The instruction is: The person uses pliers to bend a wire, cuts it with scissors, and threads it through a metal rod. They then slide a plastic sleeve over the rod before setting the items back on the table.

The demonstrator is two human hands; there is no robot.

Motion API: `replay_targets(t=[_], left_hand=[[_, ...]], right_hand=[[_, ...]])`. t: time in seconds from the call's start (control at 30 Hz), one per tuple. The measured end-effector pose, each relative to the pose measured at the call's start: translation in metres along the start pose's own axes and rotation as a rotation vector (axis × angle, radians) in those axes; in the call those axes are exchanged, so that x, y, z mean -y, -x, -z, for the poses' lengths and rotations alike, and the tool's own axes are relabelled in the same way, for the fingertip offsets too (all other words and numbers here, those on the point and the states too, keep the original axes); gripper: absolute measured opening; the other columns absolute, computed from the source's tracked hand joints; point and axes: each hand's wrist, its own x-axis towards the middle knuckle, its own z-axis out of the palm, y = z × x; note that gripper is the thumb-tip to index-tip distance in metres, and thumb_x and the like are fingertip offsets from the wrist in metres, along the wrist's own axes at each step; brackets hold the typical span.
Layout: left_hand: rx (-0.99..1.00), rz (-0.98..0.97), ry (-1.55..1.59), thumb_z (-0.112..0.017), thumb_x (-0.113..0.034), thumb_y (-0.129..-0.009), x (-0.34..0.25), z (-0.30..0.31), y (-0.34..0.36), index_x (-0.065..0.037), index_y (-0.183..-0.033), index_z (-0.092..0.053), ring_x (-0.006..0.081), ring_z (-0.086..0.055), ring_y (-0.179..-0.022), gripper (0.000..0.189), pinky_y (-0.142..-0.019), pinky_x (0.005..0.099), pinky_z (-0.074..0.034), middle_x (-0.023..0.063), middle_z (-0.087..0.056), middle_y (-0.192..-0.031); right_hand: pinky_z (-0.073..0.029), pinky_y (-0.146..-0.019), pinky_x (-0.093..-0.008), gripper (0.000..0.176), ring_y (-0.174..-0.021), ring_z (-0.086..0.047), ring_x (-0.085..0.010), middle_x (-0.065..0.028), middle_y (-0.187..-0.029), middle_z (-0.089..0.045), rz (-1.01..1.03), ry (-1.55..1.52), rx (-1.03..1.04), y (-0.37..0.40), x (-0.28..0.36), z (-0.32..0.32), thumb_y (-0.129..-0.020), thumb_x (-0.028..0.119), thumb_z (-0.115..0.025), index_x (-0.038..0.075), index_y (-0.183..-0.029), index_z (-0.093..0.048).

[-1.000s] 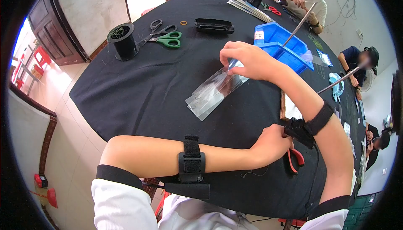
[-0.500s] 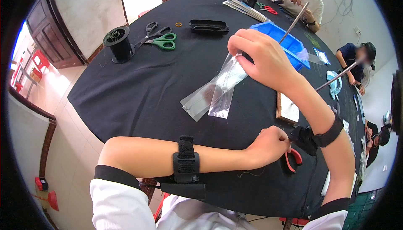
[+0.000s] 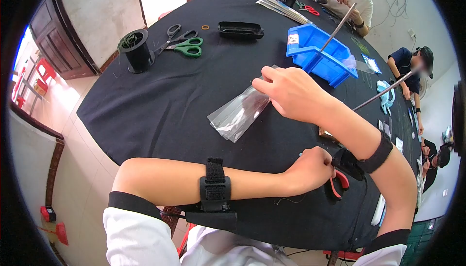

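Observation:
My right hand (image 3: 293, 91) is over the middle of the black-covered table, its fingers closed on the upper end of clear plastic bags (image 3: 239, 116). The bags overlap and lie slanted toward the lower left. My left hand (image 3: 313, 170) is closed near the front edge, beside red-handled pliers (image 3: 340, 185); what its fingertips hold is hidden. Just behind my right hand stands a blue bin (image 3: 323, 54) with a metal rod (image 3: 339, 27) across it. My right forearm partly covers a small wooden-edged block (image 3: 325, 133).
Black-handled scissors (image 3: 180, 35), green-handled scissors (image 3: 190, 47), a spool of thread (image 3: 136, 52), a black tray (image 3: 240, 30) and a tape ring (image 3: 205, 27) lie at the back left. Co-workers sit at the far and right sides. A second rod (image 3: 383, 92) slants at the right.
My right hand has moved down toward me, laying its bag over the others. More of the blue bin shows, and less of the wooden-edged block. My left hand has barely moved.

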Motion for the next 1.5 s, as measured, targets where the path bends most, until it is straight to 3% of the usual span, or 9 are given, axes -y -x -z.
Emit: replay_targets(t=[0.5, 0.9, 0.97, 1.1, 1.2, 1.23, 1.27, 1.4, 1.5], left_hand=[[-0.020, -0.027, 0.014, -0.057, -0.011, -0.080, 0.001, -0.001, 0.000, 0.001, -0.079, -0.067, 0.0246, -0.064, -0.067, 0.016, -0.065, 0.0351, -0.046, 0.0188, -0.064, -0.070], [-0.050, -0.035, 0.008, -0.057, -0.013, -0.081, 0.001, -0.001, 0.000, 0.004, -0.073, -0.063, 0.0225, -0.064, -0.067, 0.019, -0.066, 0.0336, -0.047, 0.0176, -0.065, -0.072], [-0.076, -0.115, 0.079, -0.056, -0.012, -0.081, 0.010, -0.004, -0.004, 0.004, -0.074, -0.064, 0.0204, -0.063, -0.068, 0.020, -0.068, 0.0318, -0.048, 0.0159, -0.066, -0.073], [-0.063, -0.082, 0.067, -0.053, -0.012, -0.082, 0.011, 0.000, -0.006, 0.003, -0.081, -0.068, 0.0150, -0.062, -0.074, 0.021, -0.071, 0.0284, -0.047, 0.0120, -0.067, -0.076], [-0.079, -0.054, 0.061, -0.052, -0.013, -0.085, 0.001, 0.004, 0.000, 0.004, -0.083, -0.067, 0.0090, -0.054, -0.060, 0.022, -0.056, 0.0241, -0.043, 0.0058, -0.065, -0.072], [-0.059, -0.012, 0.099, -0.050, -0.014, -0.087, -0.003, 0.004, 0.002, 0.002, -0.086, -0.067, 0.0050, -0.045, -0.053, 0.023, -0.048, 0.0217, -0.036, 0.0001, -0.058, -0.066], [-0.048, -0.001, 0.109, -0.050, -0.014, -0.087, -0.005, 0.004, 0.002, 0.001, -0.087, -0.067, 0.0044, -0.043, -0.052, 0.022, -0.046, 0.0214, -0.035, -0.0012, -0.055, -0.064], [-0.014, 0.029, 0.107, -0.049, -0.015, -0.090, -0.013, 0.005, 0.003, -0.002, -0.089, -0.066, 0.0014, -0.035, -0.049, 0.022, -0.042, 0.0191, -0.027, -0.0060, -0.043, -0.059], [-0.007, 0.038, 0.098, -0.050, -0.016, -0.091, -0.018, 0.004, 0.004, -0.001, -0.090, -0.066, 0.0005, -0.034, -0.048, 0.022, -0.042, 0.0181, -0.025, -0.0065, -0.042, -0.059]], right_hand=[[-0.046, -0.064, -0.0349, 0.036, -0.077, -0.058, -0.0250, -0.0079, -0.090, -0.054, 0.024, -0.202, 0.039, -0.003, 0.002, 0.008, -0.074, 0.019, -0.069, 0.014, -0.107, -0.059], [-0.046, -0.064, -0.0338, 0.028, -0.075, -0.060, -0.0260, -0.0090, -0.088, -0.056, -0.045, -0.167, -0.030, -0.005, 0.003, 0.014, -0.079, 0.021, -0.065, 0.008, -0.103, -0.058], [-0.048, -0.065, -0.0370, 0.025, -0.074, -0.060, -0.0289, -0.0107, -0.085, -0.058, -0.062, -0.207, -0.069, 0.002, 0.001, 0.029, -0.079, 0.021, -0.064, 0.008, -0.099, -0.058], [-0.045, -0.061, -0.0400, 0.016, -0.069, -0.059, -0.0325, -0.0144, -0.071, -0.057, -0.157, -0.356, -0.098, 0.037, 0.006, 0.068, -0.081, 0.020, -0.061, 0.004, -0.084, -0.058], [-0.042, -0.058, -0.0393, 0.016, -0.065, -0.057, -0.0331, -0.0157, -0.065, -0.054, -0.284, -0.431, -0.058, 0.077, 0.013, 0.083, -0.081, 0.016, -0.060, 0.001, -0.076, -0.056], [-0.042, -0.057, -0.0388, 0.016, -0.064, -0.056, -0.0329, -0.0156, -0.066, -0.055, -0.343, -0.466, -0.044, 0.093, 0.014, 0.084, -0.081, 0.015, -0.060, 0.001, -0.076, -0.056], [-0.042, -0.056, -0.0384, 0.015, -0.064, -0.056, -0.0327, -0.0155, -0.066, -0.055, -0.402, -0.502, -0.031, 0.109, 0.015, 0.084, -0.081, 0.014, -0.060, 0.001, -0.076, -0.056], [-0.042, -0.050, -0.0248, 0.003, -0.056, -0.055, -0.0161, -0.0083, -0.074, -0.060, -0.458, -0.628, -0.198, 0.161, 0.017, 0.064, -0.078, 0.000, -0.061, 0.000, -0.080, -0.061], [-0.044, -0.050, -0.0229, 0.008, -0.061, -0.057, -0.0150, -0.0072, -0.080, -0.061, -0.506, -0.764, -0.217, 0.183, 0.021, 0.054, -0.078, -0.002, -0.061, 0.001, -0.085, -0.061]])
